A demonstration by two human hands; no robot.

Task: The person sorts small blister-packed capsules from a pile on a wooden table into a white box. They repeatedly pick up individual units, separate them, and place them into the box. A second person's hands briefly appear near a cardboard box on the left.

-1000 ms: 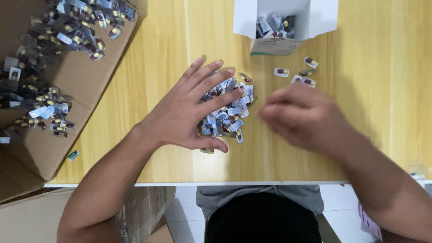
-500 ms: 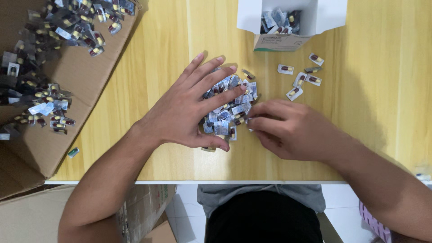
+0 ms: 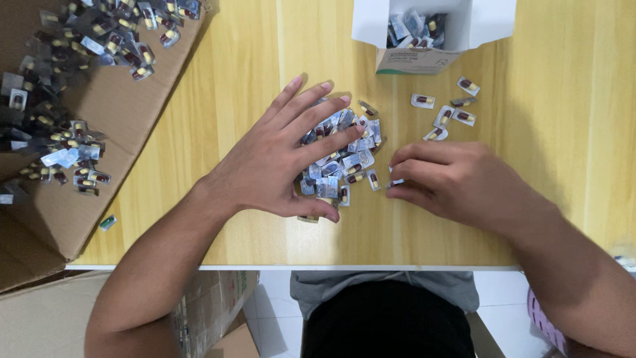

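The left hand (image 3: pixel 278 166) lies flat, fingers spread, over the pile of capsule packets (image 3: pixel 341 159) mid-bench; the right hand (image 3: pixel 457 182) pinches one packet at the pile's edge. The white box (image 3: pixel 434 26) holds some — most remain, plus a few loose packets (image 3: pixel 447 113) nearby.

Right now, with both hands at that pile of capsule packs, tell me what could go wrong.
1. The left hand lies flat on the pile; a shove could scatter packs toward the near table edge.
2. The right hand pinches at the pile's rim; loose packs beside it might get swept along.
3. One green-tinted pack already sits near the edge and could fall.
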